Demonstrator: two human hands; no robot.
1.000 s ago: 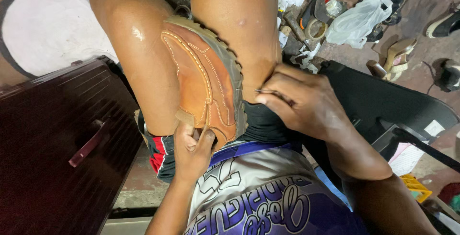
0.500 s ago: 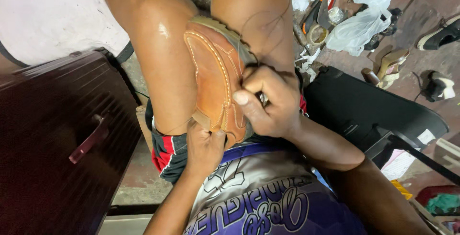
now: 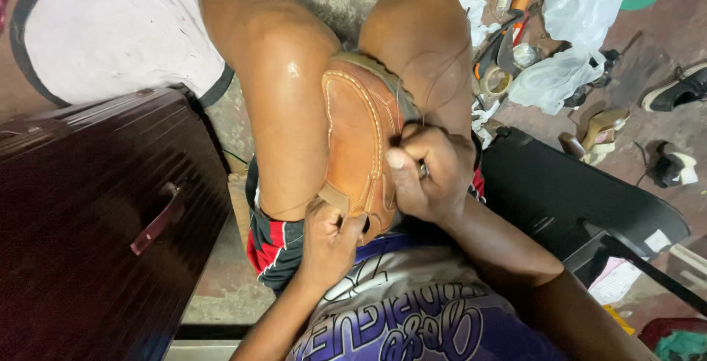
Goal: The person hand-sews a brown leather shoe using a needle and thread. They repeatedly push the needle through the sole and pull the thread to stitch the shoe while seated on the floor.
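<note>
A tan leather shoe (image 3: pixel 359 147) with pale, raised stitching sits wedged between the person's bare knees at frame centre. The right hand (image 3: pixel 427 173) pinches its edge at three o'clock; the left hand (image 3: pixel 329 239) grips the heel at six o'clock.

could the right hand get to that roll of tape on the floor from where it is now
Probably yes. The right hand is pressed on the brown shoe clamped between the knees, and the tape roll lies on the floor just past the right knee. It would have to let go and reach around that knee.
</note>
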